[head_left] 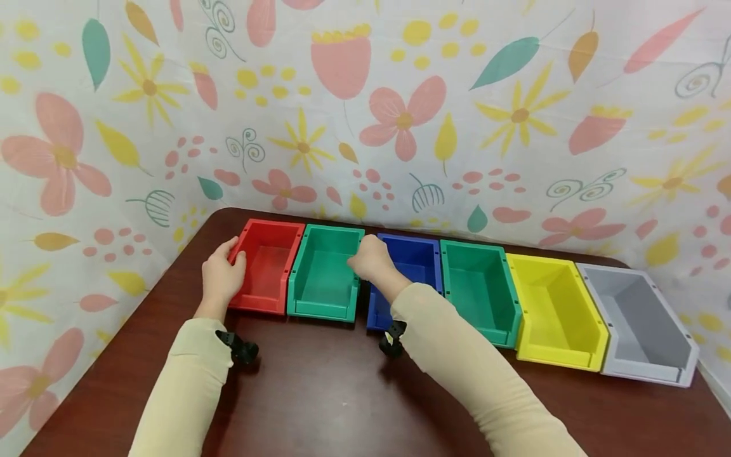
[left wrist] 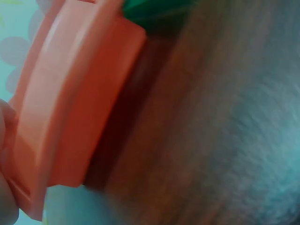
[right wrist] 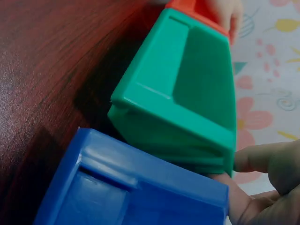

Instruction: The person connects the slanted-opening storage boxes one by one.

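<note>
At the left end of a row of bins, my left hand [head_left: 221, 274] grips the left wall of the red bin [head_left: 267, 266], its thumb at the rim. In the left wrist view, fingertips [left wrist: 6, 201] touch the edge of the red bin [left wrist: 89, 117]. My right hand [head_left: 374, 257], fingers curled, holds the right wall of the left green bin [head_left: 324, 273], beside the blue bin [head_left: 411, 254]. In the right wrist view, the right hand [right wrist: 281, 178] has its fingers at the corner of the green bin [right wrist: 157, 61], near the blue bin [right wrist: 140, 178]. The red and green bins touch.
Farther right stand a second green bin [head_left: 476, 285], a yellow bin [head_left: 551, 311] and a grey bin [head_left: 639, 317]. The row stands on a dark wooden table [head_left: 320, 393], with a flower-patterned cloth [head_left: 342, 158] behind and at the left.
</note>
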A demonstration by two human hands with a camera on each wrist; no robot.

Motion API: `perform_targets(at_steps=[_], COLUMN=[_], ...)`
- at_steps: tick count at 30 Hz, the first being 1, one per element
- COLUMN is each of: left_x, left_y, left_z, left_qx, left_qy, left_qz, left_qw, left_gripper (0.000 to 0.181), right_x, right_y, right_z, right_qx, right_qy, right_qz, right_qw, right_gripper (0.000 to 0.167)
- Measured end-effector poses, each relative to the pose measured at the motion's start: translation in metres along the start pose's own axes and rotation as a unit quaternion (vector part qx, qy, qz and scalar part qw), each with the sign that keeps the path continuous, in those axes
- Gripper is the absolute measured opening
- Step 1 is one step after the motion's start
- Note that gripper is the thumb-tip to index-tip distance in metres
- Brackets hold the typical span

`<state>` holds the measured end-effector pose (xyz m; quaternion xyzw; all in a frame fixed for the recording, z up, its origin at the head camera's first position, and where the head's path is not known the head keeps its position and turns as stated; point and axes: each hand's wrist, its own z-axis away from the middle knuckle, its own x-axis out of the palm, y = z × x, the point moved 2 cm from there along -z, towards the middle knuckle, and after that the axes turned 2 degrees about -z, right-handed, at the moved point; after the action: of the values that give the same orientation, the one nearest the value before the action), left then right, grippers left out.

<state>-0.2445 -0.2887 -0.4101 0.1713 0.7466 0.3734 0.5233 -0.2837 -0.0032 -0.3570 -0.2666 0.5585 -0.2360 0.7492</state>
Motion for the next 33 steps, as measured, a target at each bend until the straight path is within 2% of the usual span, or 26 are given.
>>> perform_targets(at_steps=[2,4,6,8,11,13,21,33], left_x=[0.003,0.005,0.006,0.008,0.009,0.009,0.007,0.009], left_y=[-0.001,-0.001,0.000,0.002,0.004,0.005,0.006,0.011], left_z=[0.004,0.007,0.009,0.009,0.010,0.010,0.013,0.016], left_qx=[-0.009,-0.012,-0.010,-0.006,-0.004,-0.005,-0.016,-0.013], left_qy=[0.016,0.032,0.040,0.039,0.038,0.037,0.034,0.039], left_qz=[0.003,0.004,0.004,0.001,-0.004,-0.007,-0.005,-0.002], left_qw=[0.9998,0.9994,0.9991,0.9992,0.9993,0.9993,0.9993,0.9992], left_gripper=[0.045,0.043,0.043,0.043,0.043,0.043,0.044,0.044], right_x=[0.001,0.000,-0.002,-0.004,-0.007,-0.010,-0.017,-0.024], right_y=[-0.001,-0.001,0.001,0.005,0.010,0.013,0.017,0.023], right_z=[-0.003,-0.004,-0.003,-0.002,0.000,0.001,0.005,0.006], right_qx=[0.004,0.005,0.011,0.020,0.028,0.030,0.037,0.046], right_qy=[0.004,0.012,0.018,0.018,0.019,0.018,-0.011,-0.025], right_qz=[0.009,0.002,-0.013,-0.035,-0.071,-0.099,-0.202,-0.236], right_qw=[0.9999,0.9999,0.9997,0.9990,0.9969,0.9945,0.9787,0.9703], right_gripper=[0.031,0.034,0.026,0.010,0.044,0.057,0.056,0.060])
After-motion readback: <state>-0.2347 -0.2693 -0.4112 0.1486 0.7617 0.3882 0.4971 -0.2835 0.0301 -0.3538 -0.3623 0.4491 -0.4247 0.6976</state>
